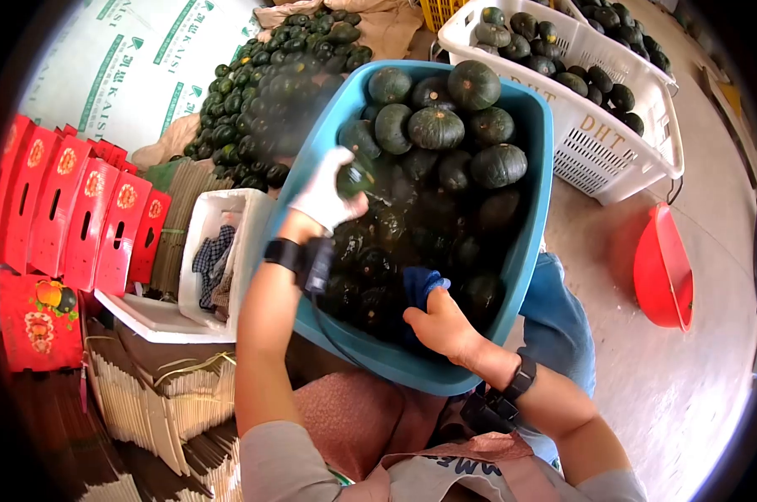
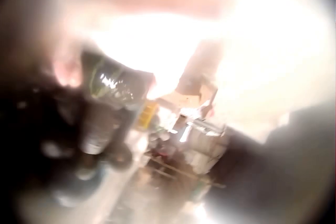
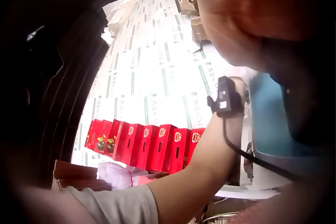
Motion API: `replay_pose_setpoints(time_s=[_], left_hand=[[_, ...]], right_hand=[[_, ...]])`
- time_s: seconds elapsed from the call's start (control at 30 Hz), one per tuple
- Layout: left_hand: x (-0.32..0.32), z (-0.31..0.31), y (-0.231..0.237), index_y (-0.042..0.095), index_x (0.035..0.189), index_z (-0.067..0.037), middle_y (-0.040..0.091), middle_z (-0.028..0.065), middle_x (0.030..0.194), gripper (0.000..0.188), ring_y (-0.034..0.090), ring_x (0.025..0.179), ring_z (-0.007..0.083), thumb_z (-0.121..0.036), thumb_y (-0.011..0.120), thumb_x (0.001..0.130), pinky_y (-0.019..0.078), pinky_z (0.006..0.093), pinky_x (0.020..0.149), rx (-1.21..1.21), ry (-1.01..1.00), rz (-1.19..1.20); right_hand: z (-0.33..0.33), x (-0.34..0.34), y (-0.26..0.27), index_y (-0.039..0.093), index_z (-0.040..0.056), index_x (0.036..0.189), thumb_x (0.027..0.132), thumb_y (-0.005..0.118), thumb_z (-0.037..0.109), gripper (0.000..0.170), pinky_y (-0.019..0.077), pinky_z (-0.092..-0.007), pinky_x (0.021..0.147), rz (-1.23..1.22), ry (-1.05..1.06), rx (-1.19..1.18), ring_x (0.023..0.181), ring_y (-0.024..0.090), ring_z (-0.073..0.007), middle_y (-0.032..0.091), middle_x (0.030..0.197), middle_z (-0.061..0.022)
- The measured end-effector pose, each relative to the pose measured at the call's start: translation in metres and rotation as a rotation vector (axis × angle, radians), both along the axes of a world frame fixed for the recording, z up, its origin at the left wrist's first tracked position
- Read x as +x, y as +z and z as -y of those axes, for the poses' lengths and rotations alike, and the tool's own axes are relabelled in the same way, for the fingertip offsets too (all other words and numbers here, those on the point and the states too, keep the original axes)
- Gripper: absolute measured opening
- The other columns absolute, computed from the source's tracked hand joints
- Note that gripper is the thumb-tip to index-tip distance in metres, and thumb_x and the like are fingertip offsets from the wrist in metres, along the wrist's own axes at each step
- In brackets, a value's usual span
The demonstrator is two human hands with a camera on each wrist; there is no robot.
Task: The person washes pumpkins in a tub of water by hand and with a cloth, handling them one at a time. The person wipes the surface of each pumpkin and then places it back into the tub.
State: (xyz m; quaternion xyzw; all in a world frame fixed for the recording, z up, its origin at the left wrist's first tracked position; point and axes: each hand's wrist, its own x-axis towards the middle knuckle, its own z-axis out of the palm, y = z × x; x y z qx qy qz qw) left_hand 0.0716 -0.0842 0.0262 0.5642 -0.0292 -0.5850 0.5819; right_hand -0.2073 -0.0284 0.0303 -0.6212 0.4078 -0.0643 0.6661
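Observation:
A blue tub (image 1: 536, 234) holds dark green squashes (image 1: 436, 128), some in dark water. At its left side the left hand (image 1: 328, 191), in a white glove, grips one wet green squash (image 1: 355, 177); the left wrist view shows this squash (image 2: 116, 83) blurred, between thumb and glove. Over the tub's near part the right hand (image 1: 445, 322) has its fingers curled round a blue cloth (image 1: 424, 284), low at the water. In the right wrist view the right hand (image 3: 231, 19) is close and its fingertips are hidden.
Many squashes (image 1: 261, 100) are piled on the floor beyond the tub. White crates (image 1: 596, 142) with squashes stand at the back right, a red basin (image 1: 663, 268) at the right. Red boxes (image 1: 85, 209), a foam box (image 1: 253, 226) and stacked cardboard (image 1: 144, 410) stand at the left.

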Motion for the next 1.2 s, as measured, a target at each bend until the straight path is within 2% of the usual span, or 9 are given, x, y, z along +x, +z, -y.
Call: replay_pose_setpoints(time_s=[0.13, 0.27, 0.37, 0.53, 0.6, 0.67, 0.83, 0.93, 1.2], left_hand=[[0.07, 0.008, 0.016, 0.045, 0.119, -0.007, 0.057, 0.0138, 0.104, 0.048, 0.058, 0.094, 0.0301, -0.027, 0.068, 0.082, 0.0544, 0.0396, 0.083, -0.557, 0.268, 0.142], [0.013, 0.013, -0.017, 0.052, 0.083, -0.011, 0.053, 0.0002, 0.063, 0.021, 0.053, 0.055, 0.0135, -0.028, 0.059, 0.093, 0.0435, 0.0274, 0.046, -0.116, -0.586, 0.649], [-0.034, 0.01, -0.068, 0.034, 0.142, 0.0, 0.043, 0.0217, 0.142, 0.089, 0.044, 0.131, 0.0313, -0.064, 0.055, 0.084, 0.0348, 0.0401, 0.107, 0.515, -0.814, 1.071], [-0.056, 0.034, -0.095, 0.035, 0.14, 0.004, 0.043, 0.0264, 0.14, 0.095, 0.051, 0.124, 0.034, -0.068, 0.056, 0.08, 0.0437, 0.0438, 0.097, 0.807, -0.719, 1.063], [-0.04, 0.041, -0.122, 0.041, 0.139, -0.005, 0.048, 0.0252, 0.136, 0.071, 0.054, 0.119, 0.0367, -0.049, 0.059, 0.086, 0.0463, 0.0457, 0.094, 0.825, -0.597, 0.792], [0.049, 0.033, -0.191, 0.055, 0.124, -0.024, 0.06, 0.0182, 0.118, 0.052, 0.06, 0.108, 0.0292, 0.001, 0.06, 0.079, 0.0503, 0.0425, 0.089, 0.17, -1.434, 1.625], [-0.016, -0.019, -0.059, 0.057, 0.101, -0.005, 0.067, 0.0099, 0.104, 0.031, 0.064, 0.099, 0.0198, -0.002, 0.071, 0.073, 0.0545, 0.0376, 0.082, -0.193, -0.741, 0.629], [-0.073, -0.061, -0.003, 0.052, 0.125, 0.0, 0.059, 0.0175, 0.124, 0.048, 0.056, 0.118, 0.0275, -0.017, 0.059, 0.081, 0.0441, 0.044, 0.102, -0.457, -0.028, -0.216], [-0.119, -0.103, -0.014, 0.055, 0.124, 0.001, 0.063, 0.0093, 0.116, 0.044, 0.062, 0.102, 0.0204, -0.013, 0.07, 0.084, 0.052, 0.0345, 0.09, -0.395, -0.165, 0.317]], right_hand=[[-0.001, 0.008, -0.003, 0.043, -0.0121, 0.128, 0.082, 0.053, 0.014, 0.054, 0.0379, -0.0358, 0.102, -0.168, 0.213, -0.181, 0.123, 0.048, -0.0365, 0.053, 0.125, -0.0276], [-0.004, 0.01, -0.031, 0.036, -0.0101, 0.137, 0.081, 0.054, 0.01, 0.062, 0.0312, -0.0337, 0.109, -0.008, -0.021, -0.103, 0.134, 0.038, -0.0357, 0.043, 0.138, -0.029], [-0.007, 0.011, -0.029, 0.037, -0.0088, 0.137, 0.08, 0.056, 0.011, 0.063, 0.0304, -0.0356, 0.11, -0.065, -0.061, -0.102, 0.133, 0.038, -0.0386, 0.043, 0.138, -0.0296], [-0.016, 0.004, -0.025, 0.032, -0.0065, 0.14, 0.078, 0.056, 0.012, 0.068, 0.0225, -0.043, 0.114, -0.057, 0.141, -0.221, 0.134, 0.028, -0.0472, 0.037, 0.138, -0.0326], [-0.03, 0.003, -0.031, 0.048, -0.0102, 0.114, 0.078, 0.057, 0.012, 0.043, 0.0326, -0.0478, 0.104, 0.096, -0.119, -0.455, 0.116, 0.042, -0.0498, 0.05, 0.115, -0.0348], [-0.022, 0.006, -0.057, 0.047, -0.007, 0.117, 0.077, 0.056, 0.009, 0.044, 0.0344, -0.0468, 0.103, 0.169, -0.219, -0.376, 0.116, 0.042, -0.0499, 0.05, 0.115, -0.0343], [0.01, -0.003, -0.028, 0.054, 0.0085, 0.117, 0.076, 0.057, 0.004, 0.042, 0.0468, -0.0284, 0.067, 0.31, -0.483, 0.409, 0.085, 0.057, -0.0166, 0.059, 0.093, -0.0057], [0.024, 0.009, -0.029, 0.054, 0.0106, 0.123, 0.079, 0.065, 0.03, 0.049, 0.0283, -0.0403, 0.105, 0.49, -0.556, 0.793, 0.124, 0.04, -0.0201, 0.048, 0.134, -0.0085], [0.049, 0.022, -0.026, 0.06, 0.005, 0.118, 0.089, 0.059, 0.052, 0.055, 0.0384, -0.0373, 0.101, 0.735, -0.4, 0.92, 0.112, 0.055, -0.0224, 0.061, 0.122, -0.0096]])
